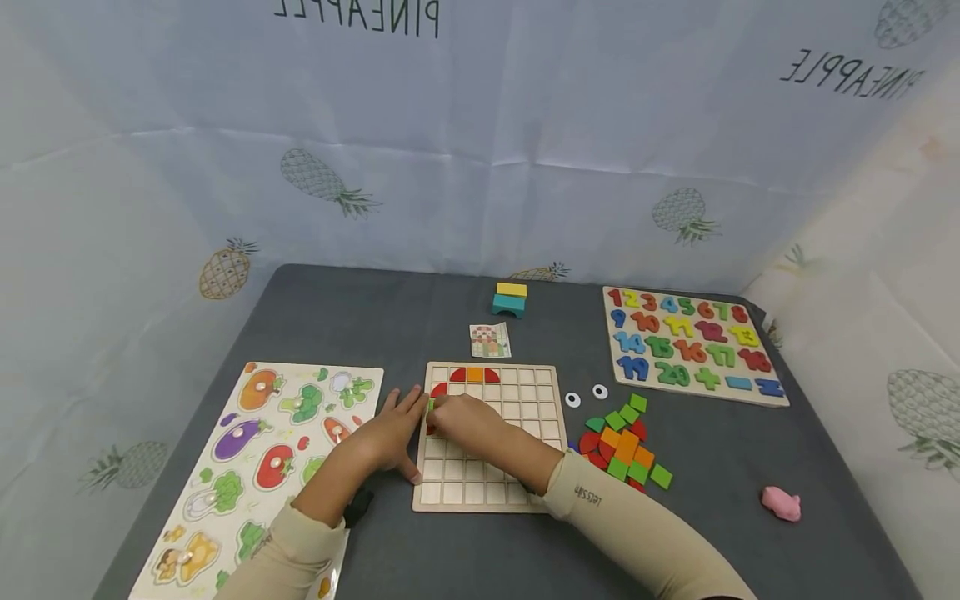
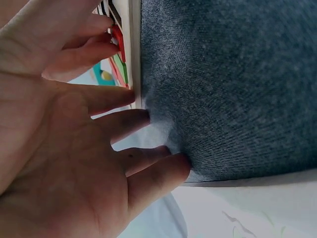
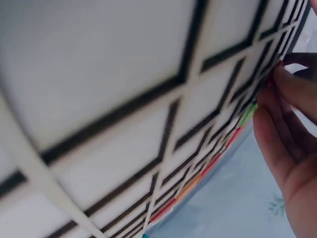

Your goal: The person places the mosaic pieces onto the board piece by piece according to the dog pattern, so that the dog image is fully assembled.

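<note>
A wooden grid board [image 1: 491,494] lies flat, with red rounded pieces [image 1: 492,376] on either side of an orange square [image 1: 475,375] in its top row. Another red piece [image 1: 439,389] and a green piece [image 3: 248,115] sit along the upper left. My right hand [image 1: 471,427] reaches over the board's left column; its thumb and fingers pinch a small red piece [image 3: 271,78], mostly hidden by the fingertips. With fingers spread, my left hand [image 1: 388,435] rests against the board's left edge, holding nothing. The left wrist view shows its fingers [image 2: 116,124] touching the rim and the dark tabletop.
Loose red, orange and green pieces [image 1: 626,447] lie right of the board, near two white discs [image 1: 573,400]. A picture card [image 1: 490,340] and stacked blocks [image 1: 510,300] are behind. A vegetable puzzle [image 1: 247,454] is left, a number puzzle [image 1: 693,346] and pink toy [image 1: 782,504] right.
</note>
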Tool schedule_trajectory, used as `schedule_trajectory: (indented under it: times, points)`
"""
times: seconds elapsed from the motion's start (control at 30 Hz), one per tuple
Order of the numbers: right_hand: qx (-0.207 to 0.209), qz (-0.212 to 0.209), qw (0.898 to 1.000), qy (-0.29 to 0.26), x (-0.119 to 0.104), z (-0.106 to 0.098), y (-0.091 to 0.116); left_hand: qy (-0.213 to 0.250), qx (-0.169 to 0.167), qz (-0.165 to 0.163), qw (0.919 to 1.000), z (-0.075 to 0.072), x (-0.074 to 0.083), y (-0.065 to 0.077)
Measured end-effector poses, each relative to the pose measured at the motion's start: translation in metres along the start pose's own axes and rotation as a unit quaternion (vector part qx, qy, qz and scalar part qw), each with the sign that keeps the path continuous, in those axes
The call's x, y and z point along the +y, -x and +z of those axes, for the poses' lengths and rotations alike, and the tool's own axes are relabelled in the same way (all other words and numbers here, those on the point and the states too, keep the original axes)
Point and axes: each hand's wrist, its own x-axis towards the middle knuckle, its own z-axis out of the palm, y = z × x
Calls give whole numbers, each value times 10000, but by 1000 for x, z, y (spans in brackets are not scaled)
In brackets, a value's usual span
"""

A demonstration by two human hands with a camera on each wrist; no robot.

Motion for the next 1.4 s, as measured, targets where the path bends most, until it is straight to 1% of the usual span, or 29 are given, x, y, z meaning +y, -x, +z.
schedule_trajectory:
  times: [0.07,0.1,0.17,0.2,0.27,0.37,0.43,0.5,0.57,0.63,0.7,0.9,1.07,1.23,1.33,1.4]
  points:
    - [-40,-147,9995,-271,3,-2,3,4,37,2,10000,0,0,-1]
    - [-74,-155,9987,-480,5,-3,5,5,50,-1,10000,1,0,-1]
    - [-58,-66,9964,-842,14,-5,13,24,64,2,10000,2,-1,-1]
    - [-31,57,9948,-1019,19,-6,18,24,63,2,10000,2,-1,-1]
    - [68,445,9913,-1236,33,-9,32,58,61,4,10000,3,-1,0]
    - [297,1236,9838,-1262,59,-11,58,112,92,16,9999,3,-2,0]
    - [384,1861,9746,-1184,76,-12,75,132,116,29,9998,2,-2,1]
    - [386,2412,9637,-1080,90,-12,91,119,136,45,9998,1,-3,3]
    - [346,2811,9541,-979,101,-10,105,115,128,42,9998,-1,-3,5]
    - [272,3039,9477,-936,108,-7,116,116,108,27,9999,-2,-4,5]
    - [226,3137,9444,-959,112,-4,124,129,87,10,9999,-2,-5,5]
    - [63,3201,9429,-920,117,1,133,168,57,2,9998,3,-3,-1]
    - [-62,3192,9436,-883,117,0,128,180,91,29,9998,5,-5,-2]
    - [-151,3186,9422,-1023,117,-1,126,153,54,22,9999,6,-6,-3]
    - [-157,3217,9400,-1123,117,0,125,125,21,-5,9999,6,-6,-3]
    - [-110,3165,9414,-1158,118,-1,125,135,21,-10,9999,5,-6,-3]
